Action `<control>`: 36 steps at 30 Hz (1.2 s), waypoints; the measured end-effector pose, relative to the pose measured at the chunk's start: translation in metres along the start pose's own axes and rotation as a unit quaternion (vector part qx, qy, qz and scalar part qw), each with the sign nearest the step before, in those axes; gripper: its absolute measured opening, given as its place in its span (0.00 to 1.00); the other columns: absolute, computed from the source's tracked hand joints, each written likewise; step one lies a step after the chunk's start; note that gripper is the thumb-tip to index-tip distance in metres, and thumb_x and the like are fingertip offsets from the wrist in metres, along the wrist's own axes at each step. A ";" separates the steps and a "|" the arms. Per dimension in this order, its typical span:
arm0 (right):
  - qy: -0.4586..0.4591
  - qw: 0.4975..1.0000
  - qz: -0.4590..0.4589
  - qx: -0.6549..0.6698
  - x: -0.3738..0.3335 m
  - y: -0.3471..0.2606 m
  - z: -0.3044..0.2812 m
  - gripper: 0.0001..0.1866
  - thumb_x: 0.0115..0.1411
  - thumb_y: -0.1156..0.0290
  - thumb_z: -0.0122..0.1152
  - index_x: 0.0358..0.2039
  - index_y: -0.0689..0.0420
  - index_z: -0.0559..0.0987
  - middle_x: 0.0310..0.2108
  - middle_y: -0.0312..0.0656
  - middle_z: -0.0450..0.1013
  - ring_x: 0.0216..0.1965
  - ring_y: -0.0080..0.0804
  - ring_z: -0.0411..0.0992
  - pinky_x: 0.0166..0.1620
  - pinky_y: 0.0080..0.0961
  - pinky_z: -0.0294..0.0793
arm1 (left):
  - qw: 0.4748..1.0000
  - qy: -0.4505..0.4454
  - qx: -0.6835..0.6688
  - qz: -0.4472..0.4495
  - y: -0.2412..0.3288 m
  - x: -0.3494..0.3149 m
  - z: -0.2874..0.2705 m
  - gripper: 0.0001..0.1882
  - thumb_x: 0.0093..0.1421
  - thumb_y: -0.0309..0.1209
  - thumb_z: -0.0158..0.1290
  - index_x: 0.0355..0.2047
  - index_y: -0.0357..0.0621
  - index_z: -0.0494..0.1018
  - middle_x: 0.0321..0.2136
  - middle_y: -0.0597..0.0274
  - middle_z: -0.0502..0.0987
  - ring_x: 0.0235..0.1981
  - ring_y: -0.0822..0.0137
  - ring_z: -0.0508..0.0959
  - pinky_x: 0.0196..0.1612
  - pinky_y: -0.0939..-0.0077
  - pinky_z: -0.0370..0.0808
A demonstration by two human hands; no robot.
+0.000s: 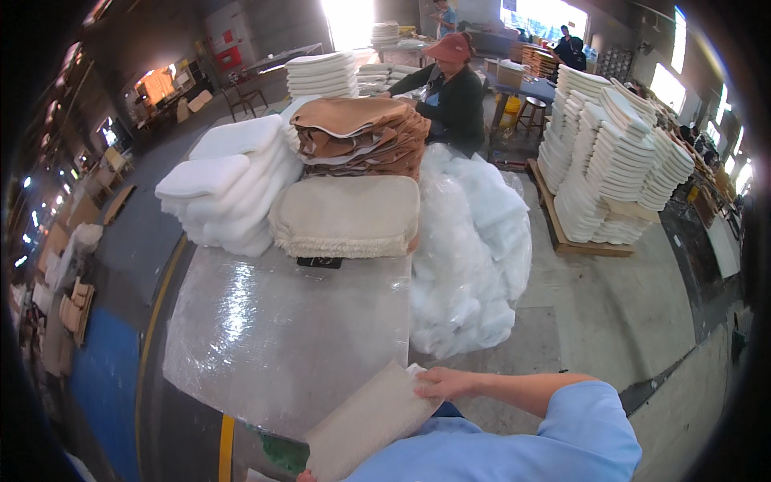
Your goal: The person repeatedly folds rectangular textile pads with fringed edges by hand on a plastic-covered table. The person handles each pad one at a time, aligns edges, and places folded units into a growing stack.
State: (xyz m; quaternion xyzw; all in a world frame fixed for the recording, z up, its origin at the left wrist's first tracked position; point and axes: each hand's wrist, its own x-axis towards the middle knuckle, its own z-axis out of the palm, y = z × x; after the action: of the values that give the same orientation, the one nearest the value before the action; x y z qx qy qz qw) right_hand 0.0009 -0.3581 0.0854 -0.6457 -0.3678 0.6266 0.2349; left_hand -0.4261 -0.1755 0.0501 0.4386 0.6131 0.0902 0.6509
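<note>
A beige fabric cushion cover (373, 419) lies slantwise against my body at the table's near edge. My right hand (442, 384) grips its upper right corner, where a bit of white filling shows at the fingers. At the lower edge only the fingertips of my left hand (306, 475) show, closed on the cover's lower left end. Ahead on the table sits a stack of beige covers (347, 213) with frayed edges. Behind it rises a pile of brown covers (361, 120).
White padding sheets (205, 175) are stacked at the table's left. A clear bag of white stuffing (474, 249) stands at its right. Plastic film covers the tabletop (297, 321). Across it a person in a red cap (454, 104) works. White pads (610, 153) fill a pallet at right.
</note>
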 end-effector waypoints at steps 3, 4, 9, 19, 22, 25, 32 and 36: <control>0.018 0.992 0.085 0.096 0.004 0.003 0.015 0.48 0.73 0.40 0.55 0.81 0.53 0.52 0.73 0.47 0.63 0.67 0.43 0.69 0.64 0.44 0.75 | 1.000 -0.006 0.005 0.001 0.008 0.011 0.004 0.34 0.77 0.48 0.47 0.68 0.28 0.67 0.63 0.44 0.74 0.64 0.54 0.74 0.66 0.60 0.70; 0.028 0.985 0.114 0.129 0.006 0.001 0.015 0.46 0.74 0.41 0.54 0.81 0.53 0.52 0.74 0.47 0.61 0.69 0.42 0.67 0.65 0.48 0.75 | 1.000 -0.006 0.006 -0.002 0.012 0.014 0.004 0.34 0.77 0.48 0.47 0.68 0.28 0.67 0.63 0.44 0.74 0.64 0.54 0.74 0.66 0.60 0.70; -0.007 0.971 0.132 0.200 0.029 -0.003 0.001 0.40 0.75 0.48 0.54 0.80 0.50 0.57 0.74 0.43 0.63 0.70 0.35 0.67 0.66 0.47 0.74 | 1.000 -0.020 0.024 0.007 0.032 0.036 0.007 0.33 0.78 0.48 0.47 0.68 0.28 0.67 0.63 0.44 0.75 0.64 0.55 0.74 0.66 0.60 0.69; 0.031 0.960 0.105 0.256 0.097 0.056 0.003 0.46 0.68 0.44 0.65 0.78 0.48 0.59 0.71 0.38 0.67 0.66 0.38 0.70 0.59 0.46 0.80 | 0.996 -0.023 0.069 0.050 0.085 0.072 0.018 0.33 0.78 0.48 0.47 0.68 0.28 0.67 0.62 0.45 0.75 0.64 0.56 0.73 0.67 0.61 0.69; 0.144 0.946 0.072 0.281 0.091 0.062 0.012 0.56 0.65 0.42 0.70 0.81 0.53 0.49 0.74 0.47 0.63 0.69 0.42 0.69 0.63 0.46 0.76 | 0.994 -0.021 0.069 0.077 0.099 0.077 0.000 0.33 0.78 0.48 0.47 0.68 0.28 0.67 0.62 0.46 0.76 0.64 0.57 0.73 0.67 0.61 0.69; 0.231 0.884 0.007 0.407 0.074 0.057 0.012 0.64 0.63 0.44 0.74 0.82 0.56 0.41 0.74 0.56 0.61 0.69 0.45 0.68 0.67 0.45 0.72 | 0.985 -0.028 0.080 0.148 0.131 0.077 -0.033 0.33 0.78 0.48 0.47 0.68 0.28 0.67 0.62 0.46 0.76 0.64 0.57 0.73 0.67 0.61 0.69; 0.136 0.753 -0.197 0.613 0.024 0.037 -0.004 0.39 0.64 0.70 0.75 0.72 0.59 0.67 0.65 0.44 0.73 0.66 0.39 0.71 0.67 0.42 0.73 | 0.877 0.116 0.299 0.357 0.287 0.027 0.038 0.39 0.78 0.52 0.46 0.74 0.29 0.59 0.72 0.39 0.67 0.73 0.45 0.67 0.74 0.59 0.61; 0.189 0.825 -0.247 0.473 -0.003 0.032 0.020 0.38 0.59 0.77 0.77 0.69 0.60 0.72 0.60 0.42 0.78 0.63 0.36 0.74 0.67 0.38 0.72 | 0.843 0.112 0.150 0.503 0.326 0.082 0.086 0.36 0.79 0.55 0.42 0.66 0.31 0.72 0.66 0.46 0.74 0.69 0.54 0.71 0.72 0.64 0.62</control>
State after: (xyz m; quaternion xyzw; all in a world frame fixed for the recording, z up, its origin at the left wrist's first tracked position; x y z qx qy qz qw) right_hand -0.0127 -0.3832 0.0612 -0.4489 -0.1222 0.5106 0.7231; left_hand -0.1945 0.0337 0.2018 0.7663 0.3828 0.3607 0.3689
